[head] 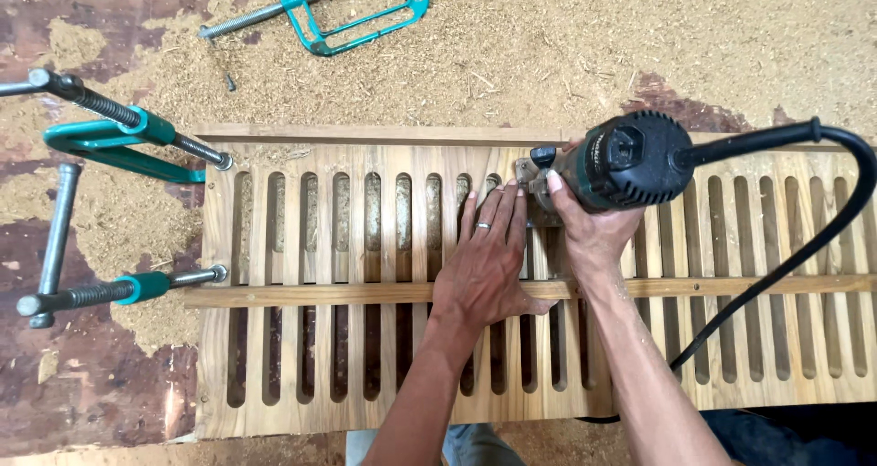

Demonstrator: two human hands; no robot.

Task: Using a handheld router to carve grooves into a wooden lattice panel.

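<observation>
Slotted wooden panel point(301, 388) lies flat on the sawdust-strewn bench point(548, 37), nearest the wearer; the left hand point(484, 265) presses on it with fingers spread flat, gripping nothing; just beside, the right hand point(589, 228) wraps its fingers around a trim router point(621, 160), its black cord point(804, 238) looping right; beyond, teal clamps point(119, 137) pin the panel's left edge; farthest, another teal clamp point(356, 18) lies loose.

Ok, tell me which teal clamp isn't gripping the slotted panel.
The teal clamp at top centre: it lies loose in the sawdust, while the two at left bite the slotted panel's edge.
</observation>
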